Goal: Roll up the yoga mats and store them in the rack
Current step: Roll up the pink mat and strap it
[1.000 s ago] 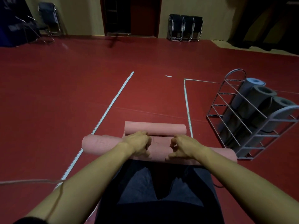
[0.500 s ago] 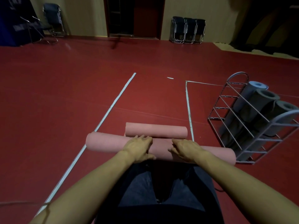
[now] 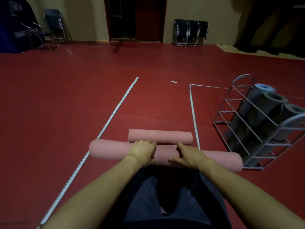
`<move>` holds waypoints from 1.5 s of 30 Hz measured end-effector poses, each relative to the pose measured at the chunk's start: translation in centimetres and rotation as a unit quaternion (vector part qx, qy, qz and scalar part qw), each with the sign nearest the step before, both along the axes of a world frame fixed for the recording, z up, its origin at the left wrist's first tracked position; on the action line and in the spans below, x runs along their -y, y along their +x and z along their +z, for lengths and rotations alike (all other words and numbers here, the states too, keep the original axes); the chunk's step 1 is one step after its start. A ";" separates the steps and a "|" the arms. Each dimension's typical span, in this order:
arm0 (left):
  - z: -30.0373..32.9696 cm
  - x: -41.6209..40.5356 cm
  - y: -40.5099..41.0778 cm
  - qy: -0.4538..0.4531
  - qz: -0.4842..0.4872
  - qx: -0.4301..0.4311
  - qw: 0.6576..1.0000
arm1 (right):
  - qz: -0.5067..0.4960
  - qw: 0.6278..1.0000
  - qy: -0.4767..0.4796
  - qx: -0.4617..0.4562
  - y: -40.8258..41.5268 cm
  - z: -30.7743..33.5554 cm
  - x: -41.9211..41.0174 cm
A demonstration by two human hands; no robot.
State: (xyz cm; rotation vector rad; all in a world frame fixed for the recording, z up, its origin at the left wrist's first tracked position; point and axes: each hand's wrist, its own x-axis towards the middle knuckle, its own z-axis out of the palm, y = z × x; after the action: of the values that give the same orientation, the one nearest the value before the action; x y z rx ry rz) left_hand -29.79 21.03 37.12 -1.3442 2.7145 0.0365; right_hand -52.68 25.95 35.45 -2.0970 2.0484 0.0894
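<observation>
A pink yoga mat (image 3: pixel 109 150) lies rolled across the red floor just in front of my knees. My left hand (image 3: pixel 142 152) lies on top of the roll left of its middle, fingers bent over the far side. My right hand (image 3: pixel 188 156) rests on it right of the middle, fingers stretched forward and thumb spread toward me. A second, shorter pink roll (image 3: pixel 160 136) touches the far side of the first. The wire rack (image 3: pixel 237 129) stands at the right and holds three rolled grey and blue mats (image 3: pixel 264 106).
White tape lines (image 3: pixel 118 106) run away from me across the floor on both sides of the rolls. Folded chairs (image 3: pixel 189 33) lean against the far wall beside a dark doorway. More chairs and a dark blue cover stand at the far left.
The near roll has turned away from me and closed up against the shorter roll. Both hands went from curled fingers at the mat's edge to lying on top of the roll.
</observation>
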 end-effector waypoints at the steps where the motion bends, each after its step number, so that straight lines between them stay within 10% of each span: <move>1: 0.1 0.2 0.0 0.006 0.008 0.000 1.000 | -0.001 1.000 -0.021 -0.014 0.0 0.0 -0.1; 45: -7.5 6.8 -1.3 -0.106 0.029 -0.083 0.990 | -0.025 0.988 -0.150 -0.021 -1.7 -3.4 5.6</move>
State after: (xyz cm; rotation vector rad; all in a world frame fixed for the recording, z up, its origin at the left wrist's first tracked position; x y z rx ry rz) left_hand -31.06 14.24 29.64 -1.5406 2.8856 -0.1462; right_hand -54.35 20.32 32.05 -2.2251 2.2589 -0.1970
